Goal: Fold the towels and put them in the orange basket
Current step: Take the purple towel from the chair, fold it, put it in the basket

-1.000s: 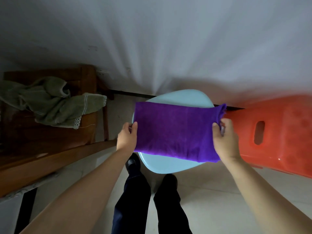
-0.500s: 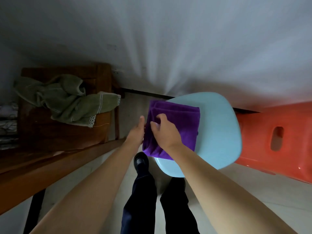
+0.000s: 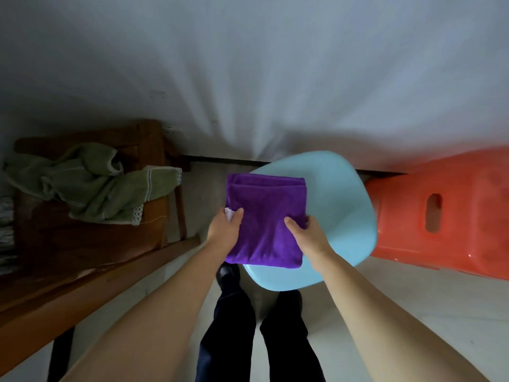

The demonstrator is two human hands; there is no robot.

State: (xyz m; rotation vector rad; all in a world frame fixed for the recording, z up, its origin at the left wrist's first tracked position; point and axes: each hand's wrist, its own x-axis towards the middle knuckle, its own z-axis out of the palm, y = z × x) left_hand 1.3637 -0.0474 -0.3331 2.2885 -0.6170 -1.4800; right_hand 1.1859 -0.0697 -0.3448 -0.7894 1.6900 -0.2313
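Since half a second ago, both hands have been shifted to the towel's (image 3: 265, 216) near corners. An orange basket (image 3: 440, 213) is seen right of the blue seat (image 3: 341, 210), on which the folded purple towel is laid. A green towel (image 3: 91, 186) is heaped on a wooden chair (image 3: 91, 241). The folded towel is pinched by the left hand (image 3: 224, 230) and the right hand (image 3: 308, 235).

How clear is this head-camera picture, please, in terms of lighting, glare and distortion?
Head view: dim, uneven light; wide-angle bending toward the edges; streaky smear across the wall above; small glare spots on the orange basket; purple towel and both hands fairly sharp.
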